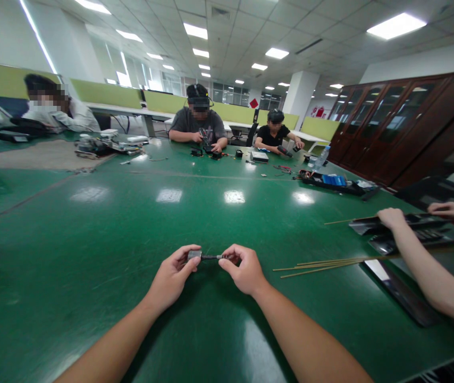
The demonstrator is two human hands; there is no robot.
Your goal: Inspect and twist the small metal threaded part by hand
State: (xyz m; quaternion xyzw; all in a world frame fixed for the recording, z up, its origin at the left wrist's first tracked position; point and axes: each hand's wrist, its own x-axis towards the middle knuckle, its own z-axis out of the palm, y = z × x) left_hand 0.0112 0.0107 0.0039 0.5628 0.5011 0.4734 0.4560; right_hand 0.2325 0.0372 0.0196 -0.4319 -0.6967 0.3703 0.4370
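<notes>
My left hand (175, 274) pinches a short grey metal cylinder (194, 255) between thumb and fingers. From the cylinder a thin dark rod (210, 257) runs sideways to my right hand (243, 268). There the fingertips close on the rod's far end, where a small metallic piece (225, 257) shows in part. Both hands are held close together over the green tabletop (207, 319), with the rod roughly level between them. The exact kind of part is too small to make out.
To the right lie thin brass-coloured rods (318, 264) and a long dark tray-like piece (404, 295). A co-worker's hand (392, 218) rests at dark metal trays (394, 242) there. Across the table sit people, with a black bin (330, 183) and a plastic bottle (321, 158).
</notes>
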